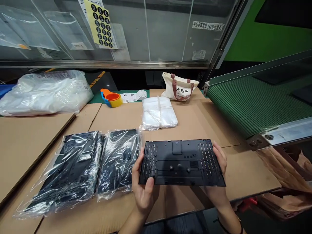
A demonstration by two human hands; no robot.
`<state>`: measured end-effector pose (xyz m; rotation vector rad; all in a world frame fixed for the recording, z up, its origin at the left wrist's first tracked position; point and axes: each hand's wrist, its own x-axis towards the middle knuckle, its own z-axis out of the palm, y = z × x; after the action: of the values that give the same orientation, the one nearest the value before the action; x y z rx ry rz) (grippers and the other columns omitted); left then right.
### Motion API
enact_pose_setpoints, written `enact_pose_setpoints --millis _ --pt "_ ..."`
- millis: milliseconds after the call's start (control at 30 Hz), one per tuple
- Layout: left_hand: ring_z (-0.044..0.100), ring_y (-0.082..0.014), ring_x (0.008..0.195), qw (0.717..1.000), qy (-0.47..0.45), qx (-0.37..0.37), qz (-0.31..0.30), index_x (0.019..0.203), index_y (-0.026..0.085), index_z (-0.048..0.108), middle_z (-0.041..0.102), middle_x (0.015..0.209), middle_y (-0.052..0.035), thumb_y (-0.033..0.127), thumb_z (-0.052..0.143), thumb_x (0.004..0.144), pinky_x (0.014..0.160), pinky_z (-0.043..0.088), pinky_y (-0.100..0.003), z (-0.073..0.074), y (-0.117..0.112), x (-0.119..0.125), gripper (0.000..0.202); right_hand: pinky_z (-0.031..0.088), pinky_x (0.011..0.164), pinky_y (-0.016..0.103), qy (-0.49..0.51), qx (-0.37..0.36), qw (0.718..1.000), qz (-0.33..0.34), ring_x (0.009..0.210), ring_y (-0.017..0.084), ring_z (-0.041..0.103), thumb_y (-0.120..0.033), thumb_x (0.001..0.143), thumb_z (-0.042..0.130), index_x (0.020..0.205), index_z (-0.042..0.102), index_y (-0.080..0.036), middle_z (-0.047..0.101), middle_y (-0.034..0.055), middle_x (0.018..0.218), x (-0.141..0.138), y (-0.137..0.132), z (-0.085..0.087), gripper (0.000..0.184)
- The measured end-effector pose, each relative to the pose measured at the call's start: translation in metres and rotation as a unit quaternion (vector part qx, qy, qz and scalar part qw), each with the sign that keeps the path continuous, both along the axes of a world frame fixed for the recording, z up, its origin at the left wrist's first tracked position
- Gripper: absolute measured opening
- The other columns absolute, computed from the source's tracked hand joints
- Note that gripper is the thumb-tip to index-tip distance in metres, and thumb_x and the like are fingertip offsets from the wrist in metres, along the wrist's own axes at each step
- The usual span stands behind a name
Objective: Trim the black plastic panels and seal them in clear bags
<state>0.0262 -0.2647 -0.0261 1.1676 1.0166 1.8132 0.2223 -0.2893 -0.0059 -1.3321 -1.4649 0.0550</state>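
Both my hands hold a flat black plastic panel (181, 164) level above the cardboard, one at each short side. It has rows of slots near both ends. My left hand (143, 185) grips its lower left corner with the thumb on top, while my right hand (220, 158) wraps its right edge, fingers showing above the panel. To the left lie two similar dark panels sealed in clear plastic bags (65, 172) (119, 159), the nearer bag close to my left hand. A stack of folded clear bags (159, 113) lies beyond the panel.
Cardboard sheets (117, 117) cover the table. Farther back are an orange and yellow tape dispenser (112, 99), a label strip (133, 96), a canvas tote bag (179, 87) and a white plastic-wrapped bundle (46, 94). A green conveyor belt (255, 100) runs along the right.
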Motion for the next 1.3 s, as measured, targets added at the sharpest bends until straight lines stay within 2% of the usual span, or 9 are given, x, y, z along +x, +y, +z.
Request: enact_pose_setpoints --millis 100,233,367,567,767,1000,1167,1300 --pt "0.030 -0.0264 0.143 0.999 0.016 0.043 -0.011 0.141 0.024 0.045 0.039 0.152 -0.0064 0.034 0.059 0.085 0.120 0.021 -0.037 -0.002 -0.002 -0.002 0.059 0.029 0.113 0.059 0.065 -0.023 0.997 0.018 0.141 0.031 0.031 -0.026 0.085 0.061 0.151 0.022 -0.033 0.029 0.0058 0.154 -0.006 -0.002 -0.004 0.077" --pt "0.025 -0.0244 0.145 0.998 0.023 0.053 -0.036 0.145 0.027 0.037 0.034 0.155 -0.0057 0.032 0.060 0.086 0.119 0.024 -0.035 -0.004 -0.003 -0.003 0.064 0.026 0.116 0.057 0.088 -0.035 0.995 -0.004 0.143 0.030 0.028 -0.029 0.084 0.064 0.149 0.027 -0.033 0.030 0.0039 0.154 -0.009 -0.002 0.000 0.076" --pt "0.027 -0.0275 0.144 0.995 0.050 0.073 -0.041 0.147 0.028 0.034 0.031 0.156 -0.0087 0.032 0.068 0.081 0.119 0.025 -0.038 -0.007 -0.004 -0.005 0.074 0.022 0.117 0.057 0.146 -0.048 0.988 -0.002 0.142 0.030 0.030 -0.031 0.083 0.067 0.148 0.030 -0.033 0.031 0.0038 0.155 -0.010 -0.001 0.002 0.075" --pt "0.013 -0.0302 0.147 0.995 0.051 0.060 -0.058 0.149 0.029 0.029 0.019 0.160 -0.0097 0.038 0.078 0.074 0.119 0.021 -0.045 -0.015 -0.006 -0.006 0.090 0.021 0.118 0.057 0.161 -0.045 0.986 0.002 0.142 0.031 0.031 -0.031 0.076 0.075 0.148 0.030 -0.031 0.029 0.0047 0.157 -0.008 -0.001 0.001 0.085" --pt "0.020 -0.0292 0.146 0.996 0.053 0.045 -0.059 0.149 0.029 0.030 0.025 0.159 -0.0085 0.028 0.074 0.075 0.120 0.019 -0.044 -0.012 -0.006 -0.005 0.085 0.014 0.119 0.058 0.153 -0.034 0.988 -0.002 0.144 0.031 0.026 -0.031 0.074 0.077 0.149 0.029 -0.031 0.028 0.0036 0.158 -0.009 -0.002 0.002 0.088" --pt "0.021 -0.0260 0.146 0.993 0.090 0.054 -0.061 0.151 0.028 0.026 0.026 0.158 -0.0077 0.024 0.070 0.079 0.120 0.019 -0.040 -0.007 -0.004 -0.006 0.084 0.012 0.119 0.059 0.154 -0.018 0.988 0.008 0.147 0.031 0.020 -0.029 0.074 0.077 0.149 0.028 -0.034 0.026 0.0020 0.159 -0.009 -0.003 0.004 0.090" --pt "0.020 -0.0293 0.146 0.993 0.085 0.045 -0.066 0.151 0.028 0.025 0.023 0.159 -0.0095 0.029 0.071 0.078 0.120 0.019 -0.045 -0.009 -0.004 -0.007 0.087 0.014 0.119 0.059 0.160 -0.035 0.986 0.008 0.145 0.030 0.026 -0.025 0.076 0.075 0.149 0.027 -0.032 0.028 0.0033 0.158 -0.009 -0.002 0.004 0.088" --pt "0.020 -0.0320 0.145 0.995 0.065 0.033 -0.067 0.150 0.027 0.027 0.024 0.159 -0.0112 0.038 0.077 0.072 0.119 0.022 -0.048 -0.014 -0.004 -0.005 0.093 0.016 0.119 0.058 0.174 -0.049 0.984 0.010 0.144 0.029 0.028 -0.026 0.081 0.069 0.148 0.030 -0.030 0.031 0.0039 0.156 -0.010 0.000 0.003 0.078"
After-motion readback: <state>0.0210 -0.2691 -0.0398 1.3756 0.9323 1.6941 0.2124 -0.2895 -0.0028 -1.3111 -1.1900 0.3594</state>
